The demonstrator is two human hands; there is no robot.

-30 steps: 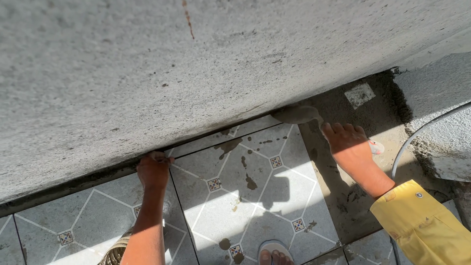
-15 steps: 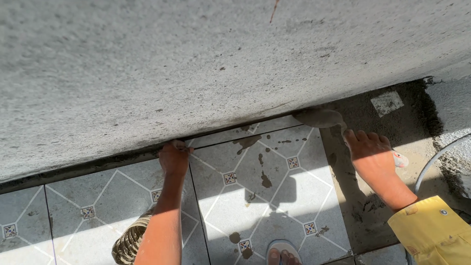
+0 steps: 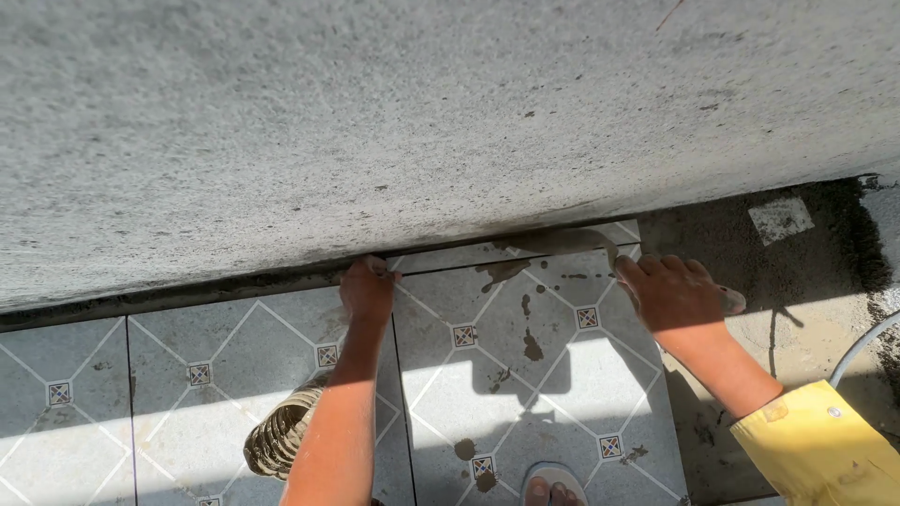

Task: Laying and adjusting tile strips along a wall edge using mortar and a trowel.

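Square grey diamond-patterned floor tile (image 3: pixel 525 375) under both hands: left hand (image 3: pixel 367 290) fingers curled at top-left corner, right hand (image 3: pixel 673 295) fingers together on right edge.

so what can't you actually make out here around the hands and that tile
Head view only:
- Left hand: fingertips curl over the far corner of the patterned tile, so what they grip is hidden.
- Right hand: its palm covers the tile's right edge.
- Foot in a sandal: cut off by the bottom edge.
- Coiled object: partly behind the left forearm, kind unclear.

a building site: patterned floor tiles (image 3: pixel 525 375) meet bare mortar bed (image 3: pixel 797 281).
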